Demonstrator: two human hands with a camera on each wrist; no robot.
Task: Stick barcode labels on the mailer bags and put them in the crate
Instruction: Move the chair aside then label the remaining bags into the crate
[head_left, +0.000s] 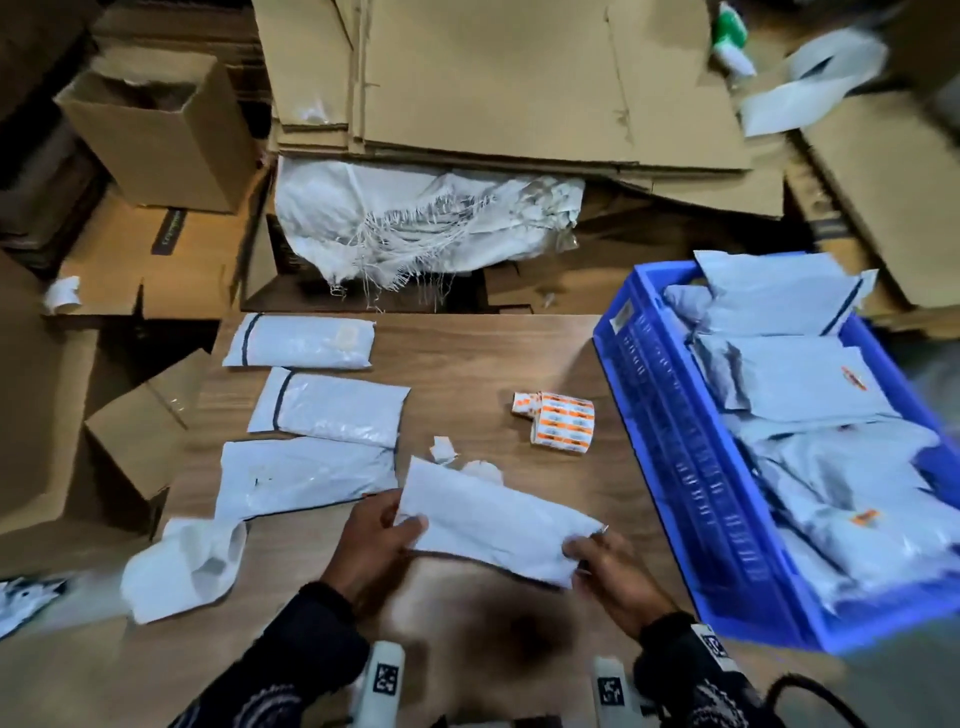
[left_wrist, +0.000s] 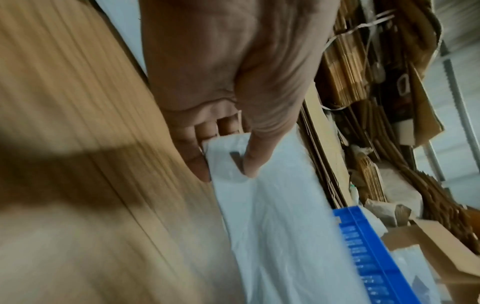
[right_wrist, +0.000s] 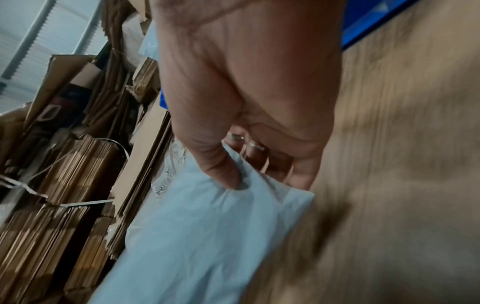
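A white mailer bag (head_left: 493, 522) hangs just above the wooden table (head_left: 467, 364), held at both ends. My left hand (head_left: 379, 540) pinches its left end, thumb on top (left_wrist: 250, 162). My right hand (head_left: 597, 564) pinches the right end (right_wrist: 233, 181). The bag's plain side faces up; I see no label on it. A roll of orange-and-white barcode labels (head_left: 563, 423) lies mid-table. Three more mailer bags (head_left: 322, 402) lie in a column at the left. The blue crate (head_left: 691, 467) at the right holds several bags, some with orange labels.
Torn white backing scraps (head_left: 444, 449) lie behind the held bag. A crumpled white bag (head_left: 187, 566) sits at the front left. Open cardboard boxes (head_left: 145, 431) stand left of the table; flattened cartons (head_left: 493, 78) and a frayed woven sack (head_left: 415, 223) lie beyond it.
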